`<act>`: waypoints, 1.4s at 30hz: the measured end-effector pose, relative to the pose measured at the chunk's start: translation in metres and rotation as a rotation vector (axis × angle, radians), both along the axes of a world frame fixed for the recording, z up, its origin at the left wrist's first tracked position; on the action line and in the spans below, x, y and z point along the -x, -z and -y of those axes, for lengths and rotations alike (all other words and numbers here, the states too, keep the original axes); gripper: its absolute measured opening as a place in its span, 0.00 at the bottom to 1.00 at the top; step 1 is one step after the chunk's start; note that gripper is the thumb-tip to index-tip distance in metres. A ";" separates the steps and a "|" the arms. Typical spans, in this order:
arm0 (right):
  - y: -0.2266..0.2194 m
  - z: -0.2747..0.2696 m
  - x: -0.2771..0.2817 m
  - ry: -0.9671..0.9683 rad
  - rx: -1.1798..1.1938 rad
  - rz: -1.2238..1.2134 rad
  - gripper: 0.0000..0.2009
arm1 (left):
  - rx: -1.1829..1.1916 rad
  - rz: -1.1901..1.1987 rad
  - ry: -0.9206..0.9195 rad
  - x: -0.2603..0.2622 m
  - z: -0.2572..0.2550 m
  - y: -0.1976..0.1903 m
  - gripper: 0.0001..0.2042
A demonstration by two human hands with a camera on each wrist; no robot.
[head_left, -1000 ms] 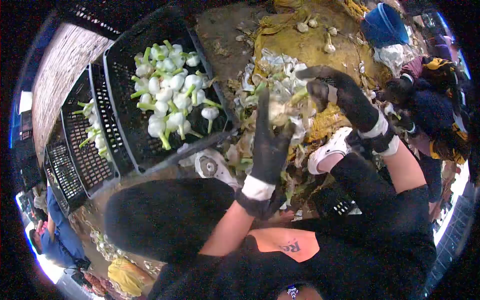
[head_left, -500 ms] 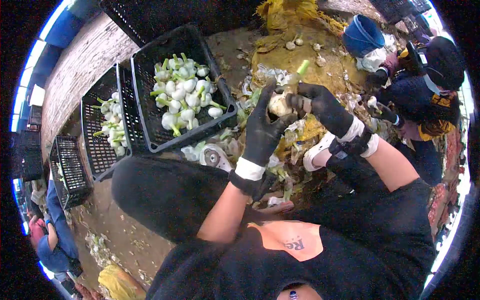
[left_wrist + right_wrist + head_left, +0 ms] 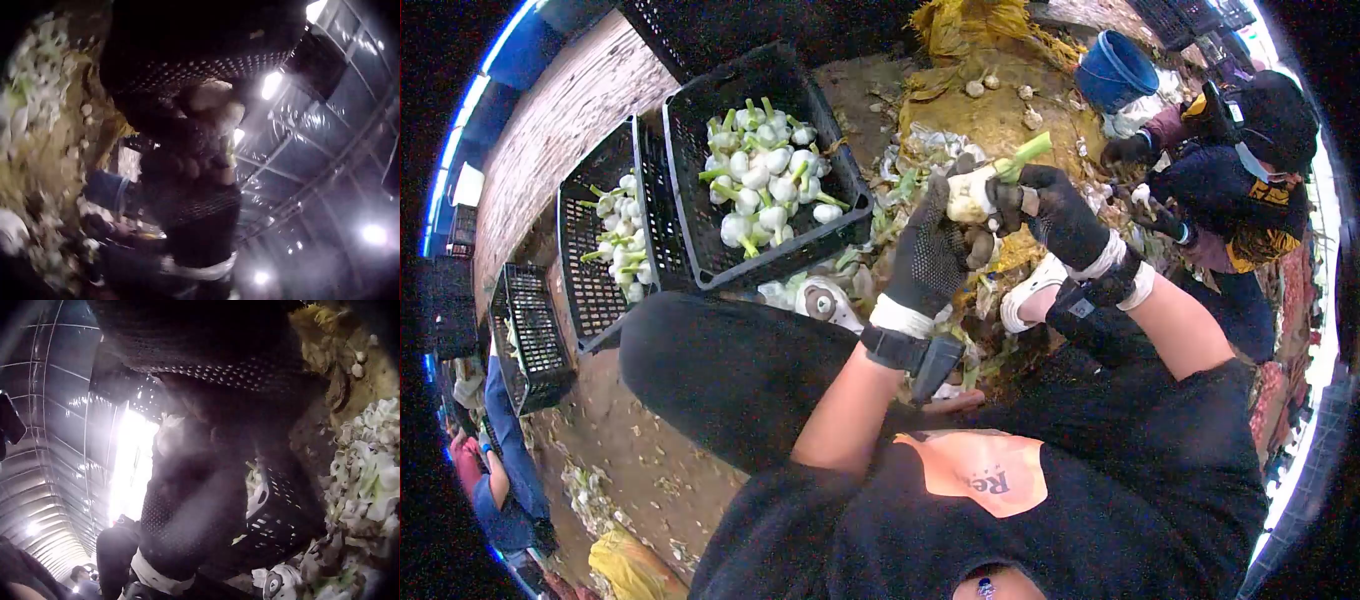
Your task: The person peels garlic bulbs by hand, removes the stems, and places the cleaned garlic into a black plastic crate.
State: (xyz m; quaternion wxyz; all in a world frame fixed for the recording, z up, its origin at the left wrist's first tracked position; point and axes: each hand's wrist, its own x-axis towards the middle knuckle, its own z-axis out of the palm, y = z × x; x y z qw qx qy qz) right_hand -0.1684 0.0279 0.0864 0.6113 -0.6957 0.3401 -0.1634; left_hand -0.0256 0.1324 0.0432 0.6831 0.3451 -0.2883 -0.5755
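Observation:
Both hands, in dark dotted gloves, are on one garlic bulb (image 3: 970, 200) in front of the chest. Its cut green stem (image 3: 1030, 152) points up and to the right. My left hand (image 3: 928, 255) grips the bulb from the left, fingers curled round it. From the other side, my right hand (image 3: 1062, 218) pinches it near the base of the stem with thumb and fingers. Between the dark gloves in the left wrist view, part of the pale bulb (image 3: 212, 100) shows. The right wrist view has only a bit of it, blurred by glare.
A black crate (image 3: 840, 225) of trimmed garlic bulbs stands at the left, with another black crate (image 3: 585, 285) beside it. Peeled skins (image 3: 890, 200) litter the ground below the hands. Loose bulbs lie on yellow sacking (image 3: 950, 105) near a blue bucket (image 3: 1116, 70). Another person (image 3: 1250, 190) works at the right.
The hands, spread apart around the bulb a second ago, have closed in on it. Its stem has tipped from nearly upright to the right, and more white surface shows. The view has also shifted.

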 end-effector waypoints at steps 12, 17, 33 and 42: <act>0.011 0.002 0.002 -0.060 1.288 -0.210 0.08 | -0.099 0.023 0.015 -0.002 -0.006 0.008 0.20; -0.016 -0.027 -0.012 -0.208 1.289 -0.280 0.11 | -0.030 0.411 -0.304 -0.011 -0.007 0.006 0.23; 0.022 0.019 0.038 -0.269 1.228 -0.344 0.20 | 0.149 0.574 -0.195 -0.008 -0.008 0.030 0.23; -0.016 -0.021 0.008 -0.437 1.342 -0.435 0.13 | -0.035 0.847 -0.216 -0.010 -0.012 0.020 0.20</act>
